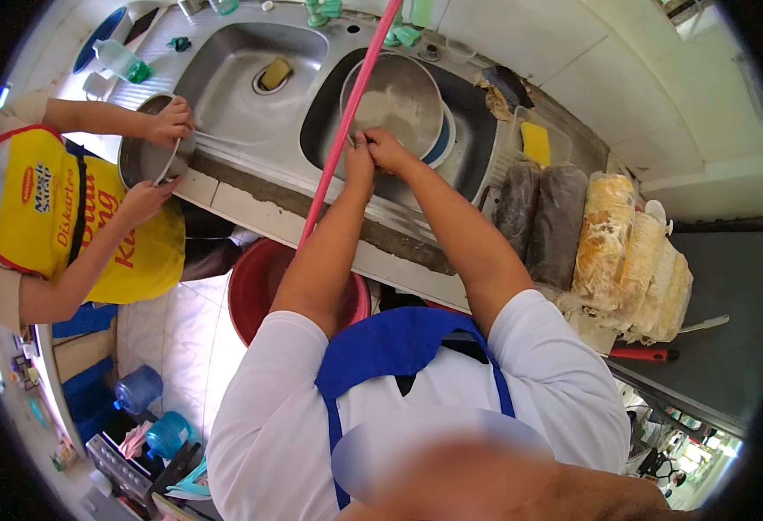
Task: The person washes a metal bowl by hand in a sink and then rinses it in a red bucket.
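My left hand [359,159] and my right hand [386,150] meet over the near side of the right sink basin [472,140]. Both have curled fingers around something small that is mostly hidden; what it is I cannot tell. Just beyond them a large metal bowl [394,84] rests tilted in the basin, on top of a blue and white round container [443,140]. A pink hose [355,104] runs from the tap area past my left hand down to a red plastic basin [261,280] on the floor.
At the left a co-worker in a yellow apron [140,241] holds a metal pan [140,159]. The left sink [251,84] has a sponge [276,73] at its drain. Plastic-wrapped rolls [603,241] and dark wrapped packs [556,225] lie at the right, near a yellow sponge [536,144] and a red-handled tool [642,353].
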### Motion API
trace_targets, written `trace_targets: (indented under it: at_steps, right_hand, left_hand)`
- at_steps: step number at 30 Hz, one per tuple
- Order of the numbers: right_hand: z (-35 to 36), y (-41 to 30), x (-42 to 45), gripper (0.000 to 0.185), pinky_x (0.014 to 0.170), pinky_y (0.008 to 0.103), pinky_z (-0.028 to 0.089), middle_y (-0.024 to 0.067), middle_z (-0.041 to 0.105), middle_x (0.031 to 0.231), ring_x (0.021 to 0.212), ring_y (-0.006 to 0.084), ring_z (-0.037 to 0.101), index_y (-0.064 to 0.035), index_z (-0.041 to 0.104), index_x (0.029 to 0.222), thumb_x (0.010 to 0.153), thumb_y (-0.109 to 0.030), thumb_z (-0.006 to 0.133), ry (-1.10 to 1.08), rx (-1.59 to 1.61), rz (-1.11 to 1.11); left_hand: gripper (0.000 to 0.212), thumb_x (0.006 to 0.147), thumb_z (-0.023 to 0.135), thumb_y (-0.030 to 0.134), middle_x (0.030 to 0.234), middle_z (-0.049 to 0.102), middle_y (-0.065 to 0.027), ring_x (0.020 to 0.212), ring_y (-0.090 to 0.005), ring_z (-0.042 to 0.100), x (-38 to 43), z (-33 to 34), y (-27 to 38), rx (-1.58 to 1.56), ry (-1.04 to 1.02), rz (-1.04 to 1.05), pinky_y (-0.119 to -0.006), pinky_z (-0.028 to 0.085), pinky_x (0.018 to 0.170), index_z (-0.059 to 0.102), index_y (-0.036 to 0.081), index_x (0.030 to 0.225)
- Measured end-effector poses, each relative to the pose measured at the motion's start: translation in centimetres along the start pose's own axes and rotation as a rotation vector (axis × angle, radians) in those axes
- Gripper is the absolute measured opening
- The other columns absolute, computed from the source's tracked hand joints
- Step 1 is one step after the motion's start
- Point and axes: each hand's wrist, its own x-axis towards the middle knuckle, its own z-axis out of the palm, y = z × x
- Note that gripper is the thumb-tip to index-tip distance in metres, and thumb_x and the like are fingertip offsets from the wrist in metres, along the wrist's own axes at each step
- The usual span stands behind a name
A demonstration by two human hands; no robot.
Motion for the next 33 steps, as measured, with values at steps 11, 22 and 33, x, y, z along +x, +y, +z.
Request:
trace_targets:
  at_steps: [11, 22, 33]
  right_hand:
    - [-9.8, 3.2, -4.5, 0.025, 0.078, 0.0398, 0.042, 0.007, 0.056, 0.094, 0.096, 0.0238, 0.054, -0.0114, 0.06, 0.096, 0.07, -0.011, 0.061, -0.208, -1.254, -0.382]
    - [-2.1, 0.8, -2.3, 0.03, 0.088, 0.0415, 0.04, 0.0211, 0.055, 0.106, 0.101, 0.039, 0.05, 0.0009, 0.057, 0.105, 0.08, -0.014, 0.05, -0.189, -0.301, -0.509]
    - [-10.3, 7.9, 2.9, 0.025, 0.088, 0.0434, 0.041, 0.016, 0.053, 0.113, 0.101, 0.0318, 0.05, -0.0079, 0.066, 0.093, 0.08, -0.009, 0.044, 0.173, -1.012, -0.327]
  left_hand:
    - [0.069, 0.089, 0.043, 0.047, 0.128, 0.041, -0.0224, 0.089, -0.0334, 0.06, -2.4, 2.4, 3.7, 0.038, -0.001, -0.075, -0.034, 0.055, 0.042, 0.017, 0.006, 0.138]
    - [0.057, 0.091, 0.043, 0.018, 0.131, 0.037, -0.0252, 0.117, -0.0348, 0.043, -1.3, 0.6, 2.5, 0.03, 0.108, -0.101, -0.039, 0.035, 0.096, 0.014, 0.005, 0.139]
    - [0.073, 0.078, 0.038, -0.004, 0.13, 0.039, -0.0205, 0.097, -0.043, 0.055, -3.3, 1.6, 4.9, 0.085, -0.02, -0.158, -0.048, 0.057, 0.054, 0.014, 0.023, 0.14]
